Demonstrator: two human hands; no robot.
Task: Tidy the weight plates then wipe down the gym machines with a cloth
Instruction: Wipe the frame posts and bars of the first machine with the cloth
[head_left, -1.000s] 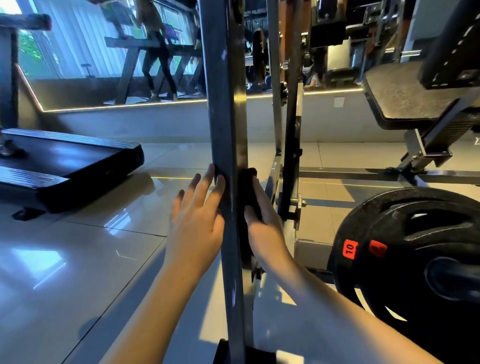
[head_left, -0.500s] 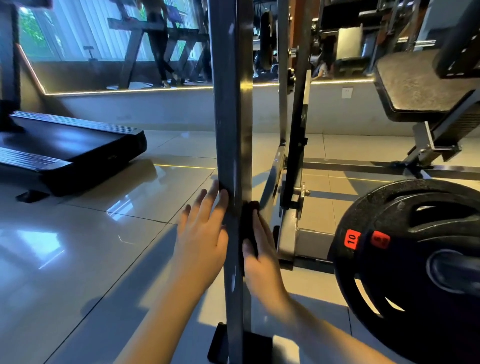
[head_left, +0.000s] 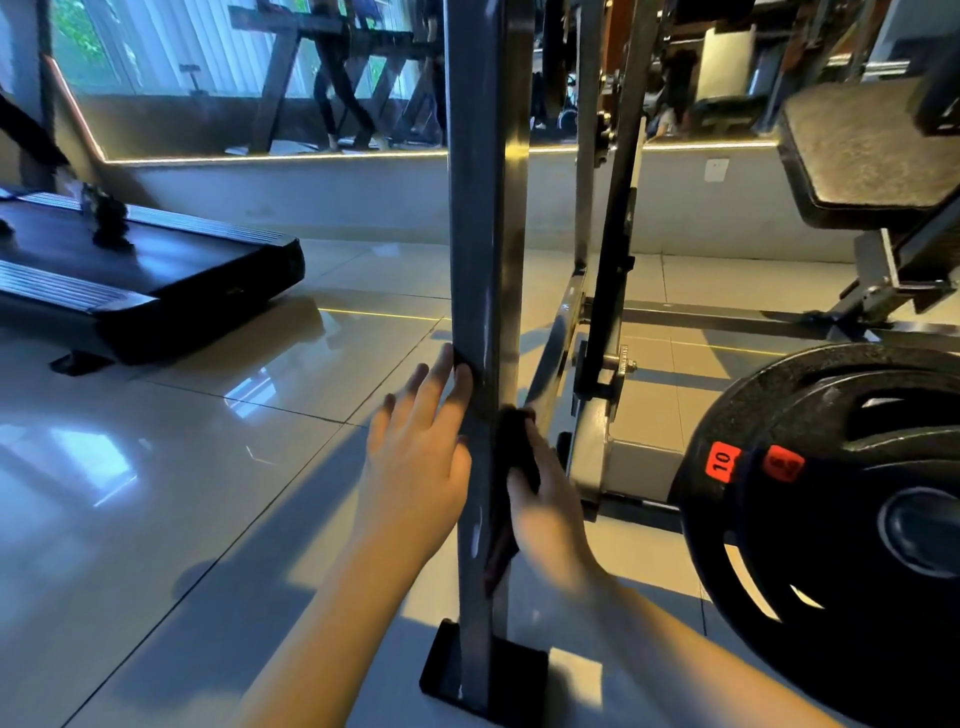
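A grey steel upright post (head_left: 485, 208) of a gym rack stands in the middle of the view on a black foot plate (head_left: 483, 675). A dark cloth (head_left: 511, 457) is wrapped round the post low down. My left hand (head_left: 415, 457) lies flat with straight fingers against the post's left face. My right hand (head_left: 545, 499) presses the cloth against the right face, fingers straight along it. Black weight plates (head_left: 831, 519) with red 10 labels sit on a peg at the right.
A black treadmill deck (head_left: 156, 270) lies on the glossy tiled floor (head_left: 182, 493) at the left. A padded bench (head_left: 872, 150) and its frame stand at the right behind the plates. A mirror wall runs along the back, showing a person's legs.
Both hands have slid down the post with the cloth, from about its middle toward the foot plate. The view has tilted downward with them.
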